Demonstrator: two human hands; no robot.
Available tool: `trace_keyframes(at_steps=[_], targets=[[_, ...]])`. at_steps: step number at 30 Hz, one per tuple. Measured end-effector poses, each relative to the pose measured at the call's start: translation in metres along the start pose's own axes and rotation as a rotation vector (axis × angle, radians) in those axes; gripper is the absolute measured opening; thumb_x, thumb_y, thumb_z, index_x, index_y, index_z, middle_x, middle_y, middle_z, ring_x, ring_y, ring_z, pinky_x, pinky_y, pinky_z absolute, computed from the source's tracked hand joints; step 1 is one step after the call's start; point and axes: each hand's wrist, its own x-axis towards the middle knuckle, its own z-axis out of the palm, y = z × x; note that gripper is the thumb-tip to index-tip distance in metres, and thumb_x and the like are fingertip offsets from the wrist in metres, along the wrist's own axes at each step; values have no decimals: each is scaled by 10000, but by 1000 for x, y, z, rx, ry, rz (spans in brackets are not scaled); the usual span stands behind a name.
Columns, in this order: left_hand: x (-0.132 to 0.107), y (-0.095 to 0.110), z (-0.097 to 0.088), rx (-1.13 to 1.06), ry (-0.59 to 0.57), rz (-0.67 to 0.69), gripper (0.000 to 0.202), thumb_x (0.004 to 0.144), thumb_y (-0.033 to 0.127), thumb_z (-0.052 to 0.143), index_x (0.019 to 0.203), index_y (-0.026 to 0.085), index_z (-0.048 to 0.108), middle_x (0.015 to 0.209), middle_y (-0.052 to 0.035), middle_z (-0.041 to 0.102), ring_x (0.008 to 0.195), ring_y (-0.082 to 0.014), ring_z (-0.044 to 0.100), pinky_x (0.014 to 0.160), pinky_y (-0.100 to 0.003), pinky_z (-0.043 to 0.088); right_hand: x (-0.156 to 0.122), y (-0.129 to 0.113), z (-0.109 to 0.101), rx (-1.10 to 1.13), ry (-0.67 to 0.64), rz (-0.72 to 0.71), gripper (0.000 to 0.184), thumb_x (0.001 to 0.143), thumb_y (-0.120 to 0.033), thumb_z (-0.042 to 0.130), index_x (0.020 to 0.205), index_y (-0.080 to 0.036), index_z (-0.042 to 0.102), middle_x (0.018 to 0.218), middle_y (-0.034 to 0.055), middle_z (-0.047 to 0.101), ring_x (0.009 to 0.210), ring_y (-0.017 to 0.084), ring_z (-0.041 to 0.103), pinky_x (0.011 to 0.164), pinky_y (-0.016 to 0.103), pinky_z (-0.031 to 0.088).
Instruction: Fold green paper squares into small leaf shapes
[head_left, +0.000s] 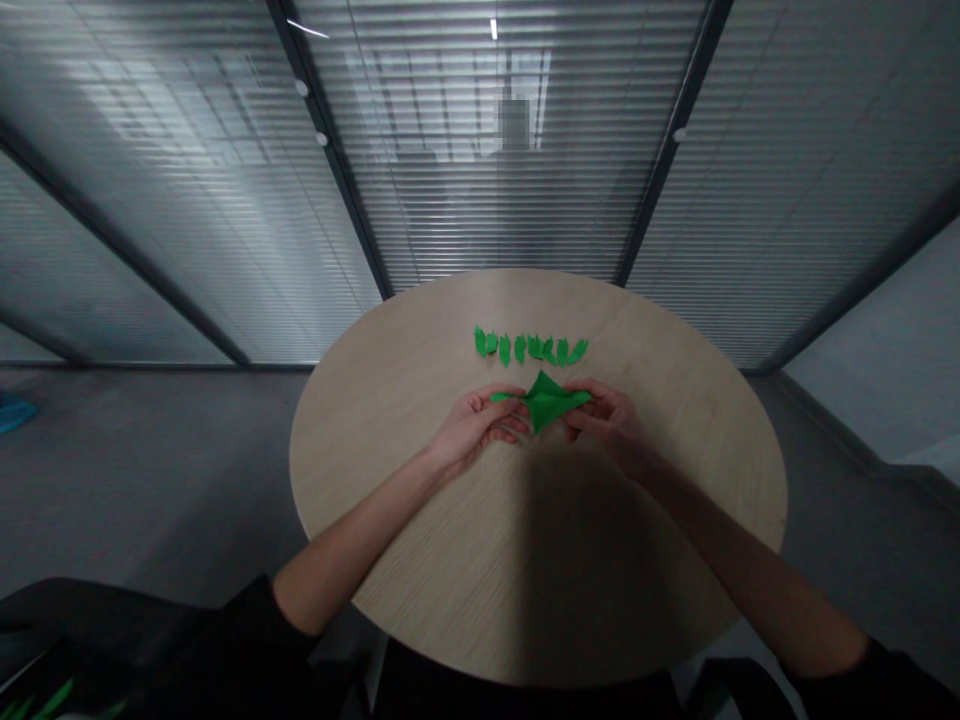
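Observation:
A bright green piece, apparently folded paper, is stretched between my two hands above the round table; its middle (545,400) spreads into a diamond with points at top and bottom. My left hand (484,425) pinches the left tip between thumb and fingers, the other fingers curled beneath. On the opposite side my right hand (604,415) grips the right tip, its thumb towards me. Just beyond my hands lies a row of several small green crumpled or folded pieces (520,348), close beside one another. Their exact shape is too small to tell.
The light wooden round table (420,540) carries my shadow on its near side. Behind it stand glass partitions with blinds (487,220). A black chair (105,600) is at the lower left, and a blue object (13,411) lies on the floor at far left.

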Motion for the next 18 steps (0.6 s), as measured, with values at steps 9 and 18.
trace_keyframes(at_steps=[9,18], targets=[[1,-9,-8,659,190,396,233,853,395,790,839,174,718,777,-16,638,719,-143,588,625,-238,445,-1,3,8,-221,77,-106,301,777,-486,752,789,-193,683,588,-40,509,497,107,421,451,254,291],[-3,-2,-1,554,-6,244,390,822,405,810,1110,157,722,1046,-83,756,886,-192,681,811,-316,523,-4,4,6,-349,-86,-180,335,872,-477,674,690,-212,581,617,-45,428,557,115,380,515,276,274]])
